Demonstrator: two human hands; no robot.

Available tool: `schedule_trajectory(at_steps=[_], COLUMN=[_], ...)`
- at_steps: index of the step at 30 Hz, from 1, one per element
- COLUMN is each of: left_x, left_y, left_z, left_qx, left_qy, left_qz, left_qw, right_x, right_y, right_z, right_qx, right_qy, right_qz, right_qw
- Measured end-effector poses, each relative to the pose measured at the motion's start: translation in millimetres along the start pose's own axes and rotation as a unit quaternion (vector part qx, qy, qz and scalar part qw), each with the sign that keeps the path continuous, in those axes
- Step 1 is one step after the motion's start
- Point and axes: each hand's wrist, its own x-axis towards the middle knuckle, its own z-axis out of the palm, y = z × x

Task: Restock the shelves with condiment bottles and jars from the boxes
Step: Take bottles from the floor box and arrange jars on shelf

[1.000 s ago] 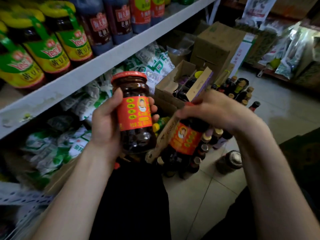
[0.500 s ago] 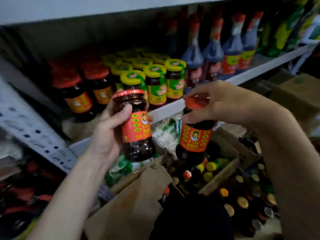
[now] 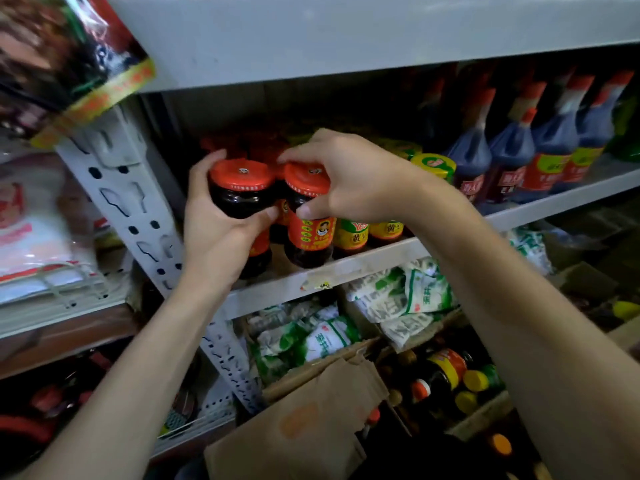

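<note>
1. The left hand (image 3: 221, 244) holds a red-lidded sauce jar (image 3: 241, 174) by its glass body. Its fingers (image 3: 265, 215) are clamped round the glass just under the lid. This side grip probably keeps the jar upright and leaves its base free to meet the shelf (image 3: 381, 265).

2. The right hand (image 3: 353, 178) comes from above onto a second matching jar (image 3: 311, 233), fingers closed over the lid and neck. This top grip seems chosen so the jar can be lowered straight down beside its neighbour.

3. Both jars are at the front left of the middle shelf, touching or nearly touching each other. Their bases are level with the shelf's front lip. I cannot tell whether either one is fully set down.

4. More red lids (image 3: 249, 143) show dimly behind the two jars. The new jars are likely going in front of the same product so the row fills forward.

5. Yellow-lidded jars (image 3: 434, 165) stand just to the right, and dark sauce bottles with red caps (image 3: 505, 161) further along. The stock appears grouped by kind, which explains the tight left corner.

6. An open cardboard box (image 3: 304, 427) of mixed bottles sits below, within easy reach, so there is more to restock.

7. The risk, in my judgement, is a jar left partly over the lip and tipping when released.
</note>
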Motion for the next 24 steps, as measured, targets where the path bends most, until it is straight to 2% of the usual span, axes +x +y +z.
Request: schedule_trajectory(at_steps=[6,15,24], left_x=[2,-5,-8], left_y=[-11,-24,-28], left_z=[2,6,7], left_qx=[0.025,0.063,0.053], left_qy=[0.021,0.018,0.032], left_qz=[-0.022,-0.025,-0.024], left_qw=[0.999,0.998,0.998], right_x=[33,41,32], right_y=[-1,8,11], right_z=[18,34,49], right_qx=[-0.09,-0.091,-0.068], right_qy=[-0.031,-0.058,-0.018], right_qz=[-0.005,0.022,0.036], right_qw=[0.995,0.994,0.997])
